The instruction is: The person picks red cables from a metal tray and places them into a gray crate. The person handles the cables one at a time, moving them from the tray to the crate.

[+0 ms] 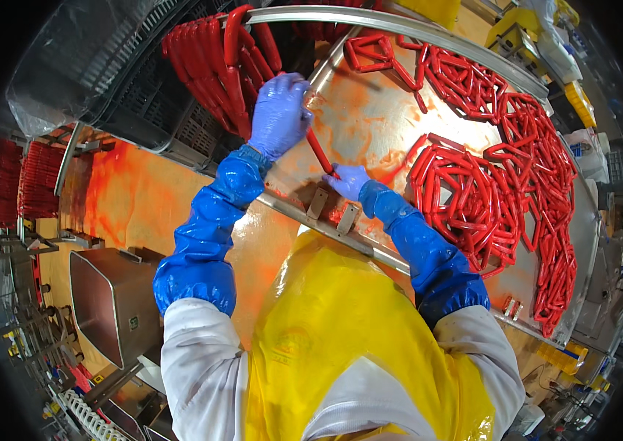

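Note:
Red sausage links [320, 150] run between my two purple-gloved hands over the steel table [366, 116]. My left hand [280, 113], beside the hanging bundle, has its fingers closed on the upper part of the links. Lower and to the right, my right hand [347, 181] pinches the lower end of the link near the table's front edge. A bundle of looped red sausages [206, 66] hangs from a metal rail at the upper left. On the table to the right lies a coiled heap of linked sausages [466, 204], with a longer pile [543, 160] behind it.
Black plastic crates [146, 93] stand at the left behind the hanging bundle. More sausages [41, 179] hang on a rack at the far left. A steel bin [118, 300] stands on the stained floor at the lower left. Two small metal brackets [317, 204] sit by the table's front edge.

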Demonstrator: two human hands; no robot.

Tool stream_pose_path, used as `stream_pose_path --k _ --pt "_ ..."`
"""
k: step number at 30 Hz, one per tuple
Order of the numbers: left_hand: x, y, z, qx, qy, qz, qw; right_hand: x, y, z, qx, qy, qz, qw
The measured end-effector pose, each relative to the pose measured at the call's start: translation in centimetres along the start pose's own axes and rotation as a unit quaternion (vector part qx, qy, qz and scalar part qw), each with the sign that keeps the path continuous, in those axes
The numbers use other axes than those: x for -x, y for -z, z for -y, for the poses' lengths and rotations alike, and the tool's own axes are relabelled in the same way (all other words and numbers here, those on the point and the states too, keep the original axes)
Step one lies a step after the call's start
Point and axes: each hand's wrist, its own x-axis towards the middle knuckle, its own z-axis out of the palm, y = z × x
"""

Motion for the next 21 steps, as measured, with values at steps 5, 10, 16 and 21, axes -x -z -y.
stream_pose_path --k 5,10,16,21 --pt "-8.4 6.5 -0.2 -0.073 -0.045 -0.020 0.996 2.8 1.1 3.1 -0.153 0.028 0.041 0.987" --pt "-6.4 7.0 14.4 -0.354 -0.075 0.023 0.932 3.5 3.0 4.2 -0.231 0.033 -0.053 0.971" --pt "-4.1 6.9 8.0 -0.212 0.062 -0.010 0.975 3.6 6.7 4.3 -0.239 -0.027 -0.135 0.961" --pt "-8.3 8.0 7.8 -0.165 0.025 -0.254 0.953 3.6 4.4 4.9 -0.274 0.042 -0.083 0.957"
